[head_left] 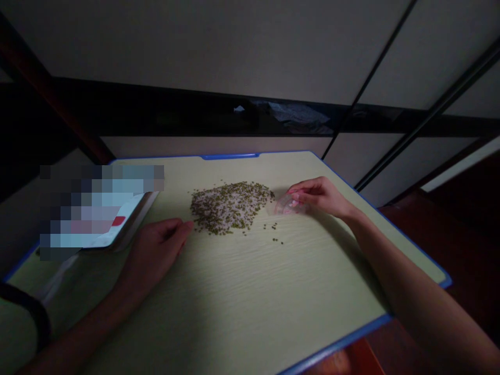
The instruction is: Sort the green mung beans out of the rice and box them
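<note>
Pile of green beans and pale grains (230, 208) mid-table (234, 291); left hand (164, 239) curled narrow at its left edge (whether anything is pinched, I cannot tell); right hand (314, 197) grips a clear dish (289, 205) just beside the pile's right side; a few loose beans (274, 226) lie nearer the person; lit screen (107, 237) at left.

Green-and-pale grains (228, 208) lie heaped beside a clear plastic piece (287, 205)
</note>
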Motion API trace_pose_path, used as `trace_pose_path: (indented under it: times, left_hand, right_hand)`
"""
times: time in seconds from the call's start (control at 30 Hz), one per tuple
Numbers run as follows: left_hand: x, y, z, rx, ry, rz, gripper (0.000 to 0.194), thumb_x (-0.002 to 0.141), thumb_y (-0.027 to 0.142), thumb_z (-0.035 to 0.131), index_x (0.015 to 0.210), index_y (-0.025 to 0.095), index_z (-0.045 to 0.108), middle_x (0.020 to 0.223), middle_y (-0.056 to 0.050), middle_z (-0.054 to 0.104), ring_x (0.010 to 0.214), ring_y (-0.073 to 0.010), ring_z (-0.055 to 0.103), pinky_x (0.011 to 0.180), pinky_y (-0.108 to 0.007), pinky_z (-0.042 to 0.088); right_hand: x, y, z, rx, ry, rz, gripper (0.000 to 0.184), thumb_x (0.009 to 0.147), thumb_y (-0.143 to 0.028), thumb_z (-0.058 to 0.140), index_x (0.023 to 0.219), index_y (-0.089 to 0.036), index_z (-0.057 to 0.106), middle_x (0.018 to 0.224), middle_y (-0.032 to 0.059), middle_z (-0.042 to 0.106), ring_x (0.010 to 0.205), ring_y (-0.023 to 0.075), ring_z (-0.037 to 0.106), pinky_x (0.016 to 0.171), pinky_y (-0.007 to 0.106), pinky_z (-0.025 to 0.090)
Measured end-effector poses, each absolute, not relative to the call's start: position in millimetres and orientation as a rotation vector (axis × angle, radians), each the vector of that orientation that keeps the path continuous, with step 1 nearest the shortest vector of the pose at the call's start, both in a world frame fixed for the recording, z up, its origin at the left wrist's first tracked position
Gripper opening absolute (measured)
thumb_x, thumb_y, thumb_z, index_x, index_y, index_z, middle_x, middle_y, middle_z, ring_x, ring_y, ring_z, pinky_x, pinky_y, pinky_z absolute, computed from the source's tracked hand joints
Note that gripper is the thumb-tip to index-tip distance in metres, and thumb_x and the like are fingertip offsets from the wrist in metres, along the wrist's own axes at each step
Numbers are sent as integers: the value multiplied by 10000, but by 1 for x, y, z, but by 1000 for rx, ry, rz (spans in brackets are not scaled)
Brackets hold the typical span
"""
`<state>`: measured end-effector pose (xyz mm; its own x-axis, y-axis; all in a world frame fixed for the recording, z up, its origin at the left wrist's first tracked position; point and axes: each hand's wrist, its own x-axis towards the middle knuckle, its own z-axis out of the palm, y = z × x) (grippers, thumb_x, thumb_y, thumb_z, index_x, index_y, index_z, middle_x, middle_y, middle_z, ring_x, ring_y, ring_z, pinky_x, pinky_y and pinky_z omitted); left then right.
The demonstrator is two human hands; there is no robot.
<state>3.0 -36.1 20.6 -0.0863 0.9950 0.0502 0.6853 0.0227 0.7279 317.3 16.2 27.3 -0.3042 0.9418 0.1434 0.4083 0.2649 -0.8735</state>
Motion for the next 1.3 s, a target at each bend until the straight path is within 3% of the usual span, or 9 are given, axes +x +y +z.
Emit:
trace_pose_path:
  times: [0.4,0.73,1.1,1.3]
  left_hand:
    - [2,-35,21,1707,1824,829,368,682,429,422,387,214,375,340,81,354,368,-83,356,425,-213,270]
    - [4,-36,22,1714,1845,816,375,677,427,420,375,212,367,328,81,341,363,-82,350,426,-214,264]
    - [2,-35,17,1742,1803,842,351,685,406,424,399,209,373,349,84,346,377,-82,356,435,-214,264]
    - [2,-35,17,1757,1792,847,353,692,406,413,402,210,369,347,86,343,378,-86,349,437,-220,256]
  right_hand:
    - [321,15,26,-1279,-1927,1075,204,682,-300,636,749,-113,683,614,24,664,508,96,530,492,228,390]
    - [310,10,28,-1346,-1835,1180,180,670,-252,633,727,-84,664,514,-9,578,426,53,409,410,196,291]
    - [297,-40,11,-1554,-1662,957,297,743,-348,556,774,-74,667,518,14,551,434,71,406,413,206,302]
    - [271,-60,10,-1556,-1642,926,257,753,-297,530,717,-78,661,523,13,526,448,66,376,406,198,286]
